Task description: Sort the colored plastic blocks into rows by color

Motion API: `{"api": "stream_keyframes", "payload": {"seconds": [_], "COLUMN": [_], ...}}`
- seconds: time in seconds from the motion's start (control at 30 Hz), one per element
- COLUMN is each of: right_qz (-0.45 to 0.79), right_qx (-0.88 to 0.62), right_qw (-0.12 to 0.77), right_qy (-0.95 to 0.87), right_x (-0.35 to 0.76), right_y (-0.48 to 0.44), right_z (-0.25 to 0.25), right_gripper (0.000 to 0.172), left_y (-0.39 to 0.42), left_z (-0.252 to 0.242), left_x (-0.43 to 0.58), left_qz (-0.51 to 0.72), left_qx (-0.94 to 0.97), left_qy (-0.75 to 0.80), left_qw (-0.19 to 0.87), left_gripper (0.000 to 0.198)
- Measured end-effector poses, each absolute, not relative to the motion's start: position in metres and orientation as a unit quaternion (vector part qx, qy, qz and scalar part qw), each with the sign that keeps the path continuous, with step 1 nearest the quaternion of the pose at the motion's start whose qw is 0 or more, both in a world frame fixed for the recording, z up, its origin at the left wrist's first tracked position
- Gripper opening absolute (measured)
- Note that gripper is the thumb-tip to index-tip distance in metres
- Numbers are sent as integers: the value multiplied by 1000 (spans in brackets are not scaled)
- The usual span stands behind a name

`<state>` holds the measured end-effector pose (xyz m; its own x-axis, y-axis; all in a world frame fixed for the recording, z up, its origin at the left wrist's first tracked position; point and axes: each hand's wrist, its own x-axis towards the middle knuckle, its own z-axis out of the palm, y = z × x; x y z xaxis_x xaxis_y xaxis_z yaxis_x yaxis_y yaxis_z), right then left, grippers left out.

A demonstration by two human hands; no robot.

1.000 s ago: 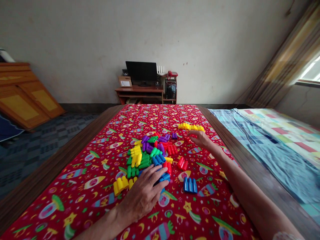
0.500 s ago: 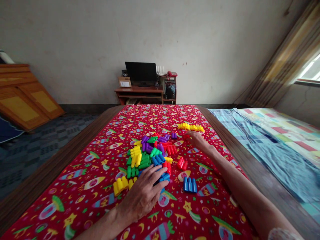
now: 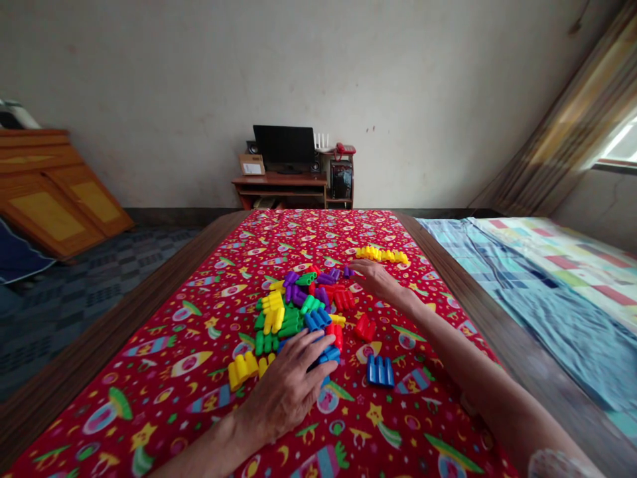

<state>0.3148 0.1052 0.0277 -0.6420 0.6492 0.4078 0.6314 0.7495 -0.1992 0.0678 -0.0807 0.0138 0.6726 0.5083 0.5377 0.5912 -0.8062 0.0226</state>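
Note:
A heap of plastic building blocks (image 3: 298,309) in yellow, green, blue, purple and red lies on a red rocket-print tablecloth (image 3: 199,372). My left hand (image 3: 288,385) rests flat, fingers spread, on the near edge of the heap, touching blue blocks. My right hand (image 3: 374,277) reaches far out to the heap's far right, its fingers by the purple and red blocks; whether they hold anything is hidden. A row of joined yellow blocks (image 3: 382,254) lies just beyond that hand. A lone blue block (image 3: 380,370) and a red one (image 3: 365,326) lie under my right forearm's side.
The table's wooden edge (image 3: 502,332) shows on both sides. A bed with a patchwork sheet (image 3: 557,279) stands to the right. At the back wall is a desk with a monitor (image 3: 284,143). A wooden cabinet (image 3: 54,199) stands at the left.
My right hand has slid left from beside the yellow row toward the purple and red blocks. My left hand has stayed put on the heap.

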Motion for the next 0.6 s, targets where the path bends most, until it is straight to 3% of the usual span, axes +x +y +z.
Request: {"api": "stream_keyframes", "payload": {"seconds": [0.17, 0.27, 0.43, 0.6], "right_qz": [48, 59, 68, 122], "right_qx": [-374, -393, -386, -369], "right_qw": [147, 156, 179, 174], "right_qy": [-914, -904, -902, -905], "right_x": [279, 277, 299, 320], "right_y": [113, 113, 106, 103], "right_z": [23, 16, 24, 39], "right_gripper": [23, 25, 11, 13], "left_y": [-81, -81, -81, -81], "left_z": [13, 12, 12, 12], "left_x": [67, 67, 67, 67], "left_qz": [-263, -261, -263, -263], "left_qx": [-913, -913, -913, -913], "left_qy": [-302, -304, -303, -301], "left_qw": [78, 74, 74, 77], "left_gripper": [29, 30, 30, 30]}}
